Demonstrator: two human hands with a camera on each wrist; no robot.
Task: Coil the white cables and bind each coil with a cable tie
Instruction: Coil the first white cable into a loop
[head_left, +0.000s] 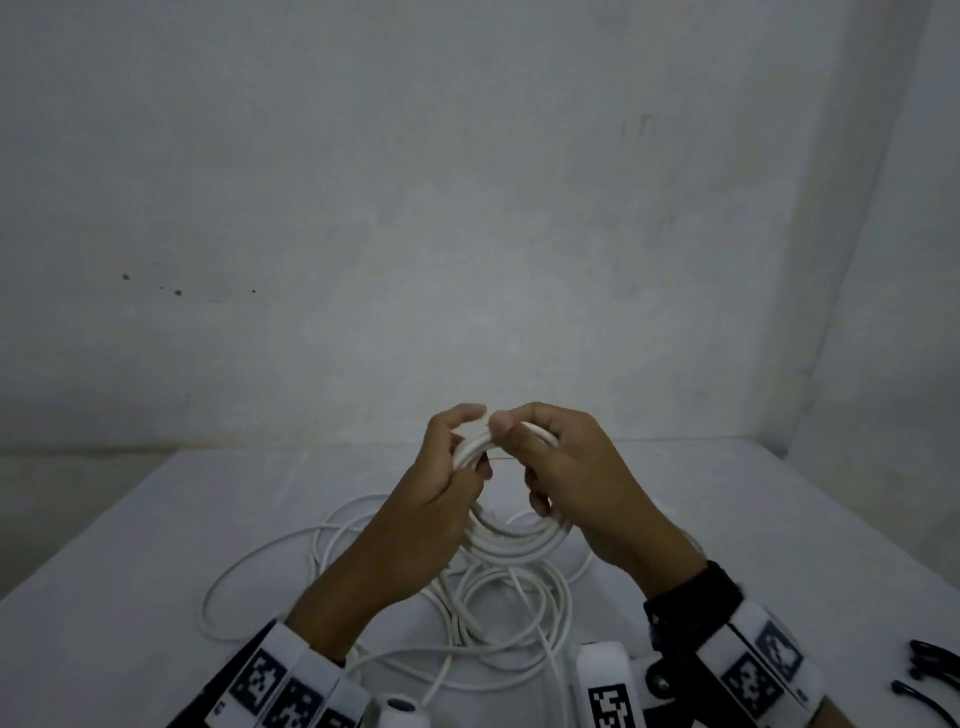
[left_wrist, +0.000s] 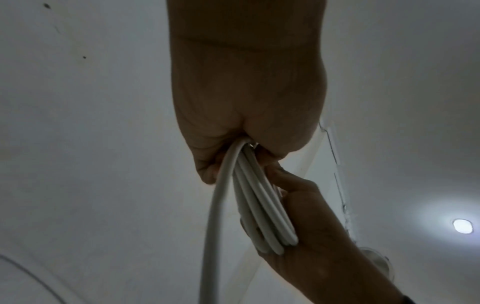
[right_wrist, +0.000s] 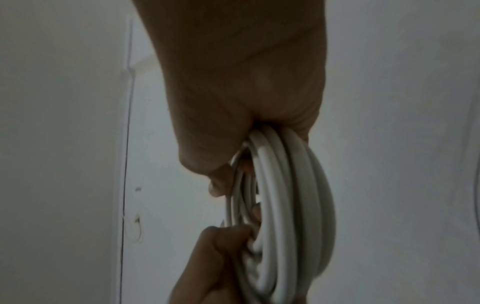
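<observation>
Both hands hold one white cable coil (head_left: 511, 538) up above the table. My left hand (head_left: 457, 457) grips the coil's left side, fingers curled round the strands. My right hand (head_left: 540, 447) grips the right side, thumb on top. In the left wrist view the coil's strands (left_wrist: 255, 197) run from my left hand (left_wrist: 241, 144) down to my right hand (left_wrist: 306, 236), and one loose strand (left_wrist: 215, 216) trails away. The right wrist view shows the same coil (right_wrist: 288, 205) between my right hand (right_wrist: 233, 127) and left hand (right_wrist: 221, 257). Loose white cable (head_left: 363, 587) lies on the table below.
Black cable ties (head_left: 930, 670) lie at the table's right front edge. The white table (head_left: 156, 519) meets a pale wall behind. Wrist bands with printed markers (head_left: 280, 680) sit on both forearms.
</observation>
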